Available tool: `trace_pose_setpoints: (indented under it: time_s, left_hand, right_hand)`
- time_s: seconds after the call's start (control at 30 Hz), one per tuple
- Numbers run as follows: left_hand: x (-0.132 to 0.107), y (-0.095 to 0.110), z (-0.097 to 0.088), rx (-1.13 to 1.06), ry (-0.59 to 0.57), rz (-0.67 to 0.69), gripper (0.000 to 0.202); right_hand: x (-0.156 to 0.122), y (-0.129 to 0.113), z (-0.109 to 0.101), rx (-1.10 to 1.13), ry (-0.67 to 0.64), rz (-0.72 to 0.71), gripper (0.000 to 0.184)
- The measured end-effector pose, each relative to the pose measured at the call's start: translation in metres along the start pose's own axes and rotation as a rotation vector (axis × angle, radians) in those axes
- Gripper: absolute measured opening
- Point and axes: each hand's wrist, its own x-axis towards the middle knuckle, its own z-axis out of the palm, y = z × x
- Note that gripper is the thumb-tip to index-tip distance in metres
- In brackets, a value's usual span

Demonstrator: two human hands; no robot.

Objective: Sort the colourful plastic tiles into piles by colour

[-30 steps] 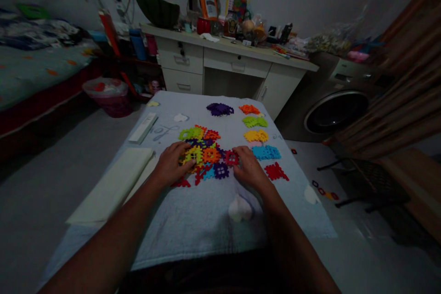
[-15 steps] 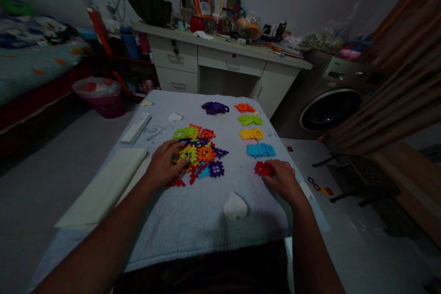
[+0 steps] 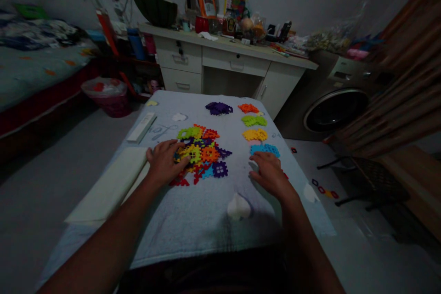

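A mixed pile of colourful plastic interlocking pieces (image 3: 208,154) lies mid-table. My left hand (image 3: 164,161) rests at the pile's left edge, its fingers spread over the nearest pieces. To the right, my right hand (image 3: 270,173) is open, thumb and fingers apart, with nothing seen between them. A bit of red piece (image 3: 285,174) shows behind that hand; the rest of it is hidden. Just beyond the fingertips lie blue pieces (image 3: 265,149). Further up are groups of yellow pieces (image 3: 255,135), green pieces (image 3: 254,121), orange pieces (image 3: 248,108) and purple pieces (image 3: 219,108).
A pale cloth (image 3: 206,229) covers the table. At its left lie a white box (image 3: 142,127) and a folded cream sheet (image 3: 110,188). Beyond stand a cluttered desk (image 3: 179,57) and a washing machine (image 3: 330,94). A stool (image 3: 372,179) is at the right.
My right hand has let go of the red piece and moved left, fingers opening. My left hand stays at the pile. The view has shifted slightly.
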Motion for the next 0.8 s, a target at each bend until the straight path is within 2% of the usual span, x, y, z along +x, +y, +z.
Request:
trace_pose_setpoints:
  time_s: [0.13,0.23,0.43,0.53,0.63,0.8]
  left_hand:
    - [0.0,0.0,-0.002,0.016,-0.025,-0.029,0.05]
    - [-0.001,0.001,-0.003,0.012,-0.036,-0.017,0.052]
    - [-0.003,0.003,-0.001,-0.007,-0.052,0.044,0.055]
    - [-0.003,0.003,0.002,-0.039,-0.062,0.094,0.056]
    - [-0.001,0.002,0.006,-0.085,-0.092,0.118,0.059]
    - [0.005,-0.001,0.012,-0.137,-0.084,0.144,0.057]
  right_hand:
    - [0.029,-0.038,-0.001,0.04,-0.08,-0.166,0.04]
    - [0.05,-0.053,0.008,0.029,-0.087,-0.21,0.035]
    - [0.074,-0.047,0.042,0.069,-0.042,-0.177,0.051]
    - [0.076,-0.042,0.052,0.117,-0.003,-0.163,0.048]
    - [0.076,-0.04,0.053,0.154,0.018,-0.147,0.041]
    - [0.086,-0.036,0.041,0.261,0.006,-0.118,0.034]
